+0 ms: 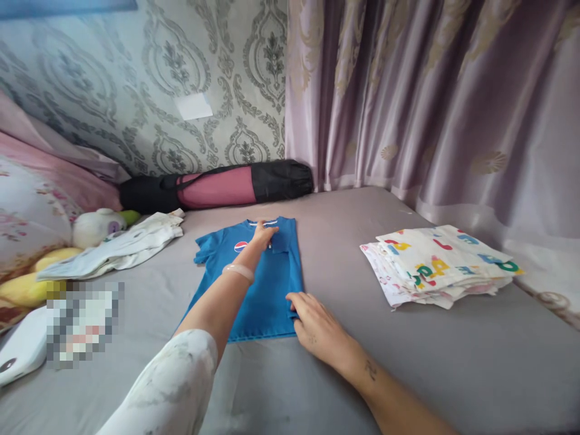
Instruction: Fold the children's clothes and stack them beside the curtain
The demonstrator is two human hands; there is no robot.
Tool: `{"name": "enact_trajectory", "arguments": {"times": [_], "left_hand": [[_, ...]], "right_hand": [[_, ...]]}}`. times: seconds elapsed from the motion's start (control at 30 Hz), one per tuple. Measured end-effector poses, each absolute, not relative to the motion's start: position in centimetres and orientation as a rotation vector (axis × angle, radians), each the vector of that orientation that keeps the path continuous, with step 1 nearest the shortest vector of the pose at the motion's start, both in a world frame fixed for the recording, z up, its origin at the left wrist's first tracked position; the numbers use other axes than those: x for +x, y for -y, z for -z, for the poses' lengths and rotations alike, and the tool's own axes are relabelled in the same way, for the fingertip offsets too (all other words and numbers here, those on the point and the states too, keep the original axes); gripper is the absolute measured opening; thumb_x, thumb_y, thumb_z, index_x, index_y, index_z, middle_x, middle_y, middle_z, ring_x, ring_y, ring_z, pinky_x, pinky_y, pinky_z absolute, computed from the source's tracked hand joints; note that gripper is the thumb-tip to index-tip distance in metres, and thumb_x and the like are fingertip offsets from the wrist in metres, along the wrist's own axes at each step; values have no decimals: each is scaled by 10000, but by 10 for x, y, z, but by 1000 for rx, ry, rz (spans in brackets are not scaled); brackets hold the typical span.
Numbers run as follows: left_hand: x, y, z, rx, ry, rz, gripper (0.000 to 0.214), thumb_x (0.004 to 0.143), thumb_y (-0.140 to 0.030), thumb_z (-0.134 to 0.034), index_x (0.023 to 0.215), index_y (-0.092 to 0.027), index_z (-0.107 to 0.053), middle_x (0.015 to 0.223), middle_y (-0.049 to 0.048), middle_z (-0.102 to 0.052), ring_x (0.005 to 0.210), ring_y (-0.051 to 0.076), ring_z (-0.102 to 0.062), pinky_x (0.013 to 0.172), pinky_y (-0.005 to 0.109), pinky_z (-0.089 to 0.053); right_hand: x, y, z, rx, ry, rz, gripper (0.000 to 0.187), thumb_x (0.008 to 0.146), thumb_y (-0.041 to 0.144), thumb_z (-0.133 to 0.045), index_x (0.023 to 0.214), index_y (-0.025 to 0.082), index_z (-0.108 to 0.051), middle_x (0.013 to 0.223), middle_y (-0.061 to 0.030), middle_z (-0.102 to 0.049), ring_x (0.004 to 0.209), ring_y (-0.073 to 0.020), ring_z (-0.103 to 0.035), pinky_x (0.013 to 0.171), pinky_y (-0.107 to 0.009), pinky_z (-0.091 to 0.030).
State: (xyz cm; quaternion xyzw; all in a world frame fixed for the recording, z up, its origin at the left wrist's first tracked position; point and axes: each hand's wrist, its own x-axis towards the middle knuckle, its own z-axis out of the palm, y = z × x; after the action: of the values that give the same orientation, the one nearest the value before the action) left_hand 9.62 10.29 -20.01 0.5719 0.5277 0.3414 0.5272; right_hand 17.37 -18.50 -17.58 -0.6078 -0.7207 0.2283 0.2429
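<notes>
Nearby, long bag (217,187) beyond shirt (269,293).

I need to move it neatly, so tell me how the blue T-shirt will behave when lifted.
The blue T-shirt is probably floppy: a sleeve lies folded inward. It is likely light, looking thin and flat on the bed. Lifted by the right hand alone, at one side near the hem, it would probably droop.

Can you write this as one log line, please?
blue shirt: one side folded in | left hand: at collar | right hand: holding lower side edge
</notes>
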Motion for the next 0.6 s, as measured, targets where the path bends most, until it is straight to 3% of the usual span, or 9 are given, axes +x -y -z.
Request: {"name": "enact_trajectory", "arguments": {"times": [0.07, 0.13, 0.3, 0.6], "left_hand": [[98, -103, 203, 1494, -1283, -853, 642, 683, -166, -674, 1290, -190, -467, 708, -27, -560, 517, 93, -494, 562, 221, -422], [99, -104, 204, 1653, -1262, -852, 563, 675, -96, -582, 1233, -169, -555, 716, -12, -573, 526, 96, -480, 569, 217, -413], [97, -108, 210, 1782, -1237, -798, 492, 661, -64, -485, 1114, -136, -662, 738, 13, -600, 579, 126, -493, 612, 237, -428], [96, -109, 206, 2027, -1173, -716, 476, 681, -153, -671, 1154, -130, -621, 1058, 82, -613, 951, 203, -578, 905, 297, -443]], "right_hand": [[175, 184, 176, -1651, 1932, -624, 358, 850, 59, -368, 1136, 177, -546, 1094, -85, -607, 1068, -181, -534, 937, -304, -416], [175, 183, 175, -1654, 1903, -615, 291, 889, 100, -387, 1093, 180, -579, 1075, -78, -624, 1056, -178, -550, 935, -301, -414], [179, 179, 171, -1622, 1893, -674, 252, 879, 113, -463, 994, 220, -660, 1017, -34, -651, 1003, -152, -583, 908, -261, -417], [185, 182, 166, -1505, 1952, -805, 367, 811, 16, -441, 1065, 201, -631, 1082, -42, -653, 1059, -143, -556, 933, -266, -405]]}}
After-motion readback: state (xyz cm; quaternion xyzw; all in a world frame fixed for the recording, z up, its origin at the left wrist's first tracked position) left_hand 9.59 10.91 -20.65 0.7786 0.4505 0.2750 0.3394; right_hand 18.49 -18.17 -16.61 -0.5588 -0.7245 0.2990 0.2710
